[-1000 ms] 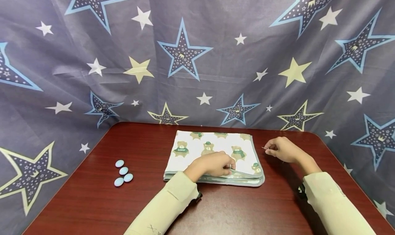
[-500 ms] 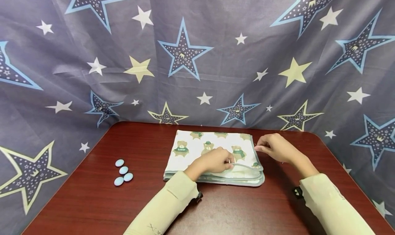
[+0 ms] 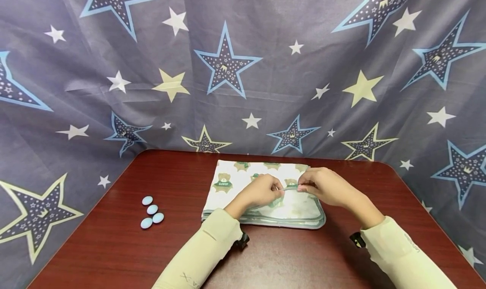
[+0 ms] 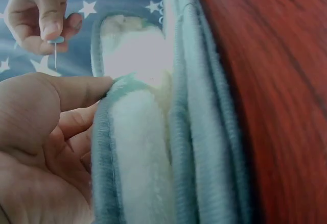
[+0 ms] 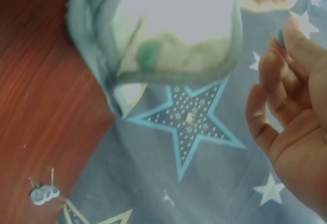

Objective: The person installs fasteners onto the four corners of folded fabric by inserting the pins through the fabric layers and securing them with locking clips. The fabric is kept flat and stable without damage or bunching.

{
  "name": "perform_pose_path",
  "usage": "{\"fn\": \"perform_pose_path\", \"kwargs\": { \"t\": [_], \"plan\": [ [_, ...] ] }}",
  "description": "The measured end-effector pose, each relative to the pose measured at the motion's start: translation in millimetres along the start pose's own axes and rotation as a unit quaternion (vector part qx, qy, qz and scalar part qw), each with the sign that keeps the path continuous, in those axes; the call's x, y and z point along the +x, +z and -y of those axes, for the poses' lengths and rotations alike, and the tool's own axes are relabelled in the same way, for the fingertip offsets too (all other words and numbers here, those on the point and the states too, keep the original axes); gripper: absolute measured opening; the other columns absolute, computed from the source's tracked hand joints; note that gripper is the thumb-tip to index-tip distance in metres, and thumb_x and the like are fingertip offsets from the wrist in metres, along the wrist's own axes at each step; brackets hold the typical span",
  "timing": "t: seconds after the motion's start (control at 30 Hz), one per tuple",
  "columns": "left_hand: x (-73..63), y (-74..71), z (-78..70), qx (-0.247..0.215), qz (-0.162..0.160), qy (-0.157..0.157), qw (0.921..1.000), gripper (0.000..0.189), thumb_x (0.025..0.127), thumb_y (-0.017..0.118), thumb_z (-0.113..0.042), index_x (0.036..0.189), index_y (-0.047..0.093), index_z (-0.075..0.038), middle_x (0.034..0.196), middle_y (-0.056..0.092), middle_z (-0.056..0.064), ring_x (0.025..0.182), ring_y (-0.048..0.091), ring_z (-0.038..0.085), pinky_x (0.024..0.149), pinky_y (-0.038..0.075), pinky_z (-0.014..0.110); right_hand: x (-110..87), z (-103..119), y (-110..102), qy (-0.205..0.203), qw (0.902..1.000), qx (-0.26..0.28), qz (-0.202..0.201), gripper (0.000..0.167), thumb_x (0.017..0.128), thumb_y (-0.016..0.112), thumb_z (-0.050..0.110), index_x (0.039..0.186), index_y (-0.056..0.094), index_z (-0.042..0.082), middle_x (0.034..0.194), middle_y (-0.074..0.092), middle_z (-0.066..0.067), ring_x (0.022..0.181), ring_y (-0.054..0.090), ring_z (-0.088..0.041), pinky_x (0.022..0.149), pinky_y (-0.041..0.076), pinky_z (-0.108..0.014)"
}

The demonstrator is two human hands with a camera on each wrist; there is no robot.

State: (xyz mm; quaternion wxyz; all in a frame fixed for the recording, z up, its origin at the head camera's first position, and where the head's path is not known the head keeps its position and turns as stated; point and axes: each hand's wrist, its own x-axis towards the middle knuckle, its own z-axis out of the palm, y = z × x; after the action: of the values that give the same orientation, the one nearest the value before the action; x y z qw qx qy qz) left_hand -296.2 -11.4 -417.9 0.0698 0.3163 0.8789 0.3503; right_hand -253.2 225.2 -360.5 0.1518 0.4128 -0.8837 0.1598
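Observation:
A folded white blanket [image 3: 224,196] with bear prints and grey-green edging lies mid-table in the head view. My left hand [image 3: 260,192] pinches the edge of its top layer between thumb and fingers and holds it raised. Close to that edge, my right hand [image 3: 328,187] pinches a pin with a light-blue head [image 4: 55,40]; its thin point hangs downward in the left wrist view. The pin appears apart from the cloth there. In the head view my right fingers cover it, though the right wrist view shows its round head [image 5: 280,38].
Several light-blue discs [image 3: 152,209] lie in a cluster on the dark red table [image 3: 182,255], left of the blanket. A pale cloud-shaped piece with thin upright pins [image 5: 43,194] sits right of the blanket. A star-printed grey curtain [image 3: 212,107] hangs behind the table.
My left hand has lifted the blanket's top edge up and slightly away from me. My right hand, with the pin, has moved left from beside the blanket to over it.

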Motion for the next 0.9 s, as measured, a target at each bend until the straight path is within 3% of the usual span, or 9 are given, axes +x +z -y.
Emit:
{"fn": "perform_pose_path", "kwargs": {
  "t": [0.23, 0.4, 0.63, 0.9],
  "plan": [
    [0.4, -5.4, -1.4, -0.029, -0.019, -0.010, 0.9993, 0.009, 0.097, 0.068, -0.018, 0.095, 0.075, -0.014, 0.070, 0.066, -0.005, 0.061, 0.060, 0.009, 0.058, 0.049, 0.026, 4.6, 10, 10, -0.005, 0.9985, -0.054, -0.009, 0.011, 0.083, 0.085, 0.024, 0.086, 0.076, 0.018, 0.099, 0.061, 0.002, 0.089, 0.049, -0.017, 0.078, 0.043, -0.036],
    [1.9, -8.9, -0.5, -0.024, -0.048, -0.013, 0.9985, 0.007, 0.095, 0.070, -0.021, 0.094, 0.074, -0.015, 0.070, 0.066, -0.006, 0.062, 0.060, 0.008, 0.060, 0.049, 0.026, 5.0, 11, 18, 0.010, 0.9981, -0.058, 0.017, 0.011, 0.083, 0.085, 0.028, 0.083, 0.075, 0.022, 0.116, 0.063, -0.006, 0.104, 0.050, -0.028, 0.085, 0.041, -0.047],
    [1.7, -15.2, -2.1, -0.029, -0.067, -0.002, 0.9974, 0.007, 0.095, 0.071, -0.022, 0.093, 0.073, -0.016, 0.072, 0.065, -0.005, 0.064, 0.059, 0.009, 0.059, 0.047, 0.026, 6.4, 10, 24, 0.023, 0.9986, -0.045, 0.016, 0.010, 0.085, 0.084, 0.027, 0.085, 0.074, 0.023, 0.123, 0.062, -0.009, 0.104, 0.050, -0.028, 0.085, 0.041, -0.046],
    [-0.6, -19.7, -6.3, -0.031, -0.066, 0.005, 0.9973, 0.006, 0.096, 0.071, -0.022, 0.093, 0.071, -0.017, 0.074, 0.066, -0.005, 0.065, 0.059, 0.009, 0.060, 0.047, 0.026, 9.8, 10, 26, 0.033, 0.9982, -0.049, 0.002, 0.011, 0.087, 0.082, 0.027, 0.086, 0.074, 0.020, 0.118, 0.065, -0.007, 0.103, 0.055, -0.027, 0.086, 0.045, -0.048]
  ]
}}
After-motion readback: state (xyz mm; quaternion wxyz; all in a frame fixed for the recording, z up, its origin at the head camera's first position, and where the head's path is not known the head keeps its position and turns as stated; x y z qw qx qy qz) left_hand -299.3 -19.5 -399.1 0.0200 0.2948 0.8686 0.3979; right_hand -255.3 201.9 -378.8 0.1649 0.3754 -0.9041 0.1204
